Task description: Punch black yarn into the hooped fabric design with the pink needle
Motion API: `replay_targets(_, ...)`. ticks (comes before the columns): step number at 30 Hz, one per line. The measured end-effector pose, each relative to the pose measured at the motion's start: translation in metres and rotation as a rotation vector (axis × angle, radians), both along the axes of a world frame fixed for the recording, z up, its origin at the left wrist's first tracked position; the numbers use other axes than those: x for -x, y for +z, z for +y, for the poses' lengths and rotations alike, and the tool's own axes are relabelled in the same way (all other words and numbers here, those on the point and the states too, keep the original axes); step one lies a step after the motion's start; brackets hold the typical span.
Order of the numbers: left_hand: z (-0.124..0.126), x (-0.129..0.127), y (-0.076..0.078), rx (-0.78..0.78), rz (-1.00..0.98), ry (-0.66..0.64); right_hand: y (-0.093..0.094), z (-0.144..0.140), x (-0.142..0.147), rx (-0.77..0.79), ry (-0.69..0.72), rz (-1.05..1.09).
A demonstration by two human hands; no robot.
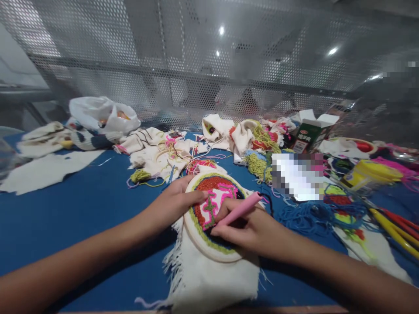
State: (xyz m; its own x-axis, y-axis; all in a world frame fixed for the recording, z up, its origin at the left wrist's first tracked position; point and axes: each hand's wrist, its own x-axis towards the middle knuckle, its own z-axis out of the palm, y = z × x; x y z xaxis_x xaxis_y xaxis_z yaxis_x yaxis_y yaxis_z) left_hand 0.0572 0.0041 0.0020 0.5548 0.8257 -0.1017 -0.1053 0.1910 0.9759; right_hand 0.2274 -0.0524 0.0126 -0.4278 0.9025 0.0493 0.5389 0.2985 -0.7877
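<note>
Pink punch needle (240, 209) gripped by right hand (244, 229); left hand (173, 203) steadying hoop (209, 250).

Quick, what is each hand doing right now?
Left hand: open, resting flat on the edge of the embroidery hoop.
Right hand: closed around the pink punch needle, its tip on the yarn design.

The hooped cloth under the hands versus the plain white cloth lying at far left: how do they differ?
The hooped cloth is stretched in a round frame and covered with pink, red and green yarn; the plain white cloth lies loose, flat and bare. The left hand steadies the hoop while the right hand holds a pink tool over it; nobody touches the plain cloth. Both lie on the blue table.
</note>
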Motion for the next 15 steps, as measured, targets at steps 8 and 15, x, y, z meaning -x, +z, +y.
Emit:
replay_targets(8,0.008,-0.005,0.006,-0.014,0.042,0.112,0.003,0.014,0.011,-0.140,-0.018,-0.011)
replay_targets(15,0.007,0.007,-0.023,-0.207,0.146,0.123,-0.010,0.009,0.015,-0.059,0.040,0.121)
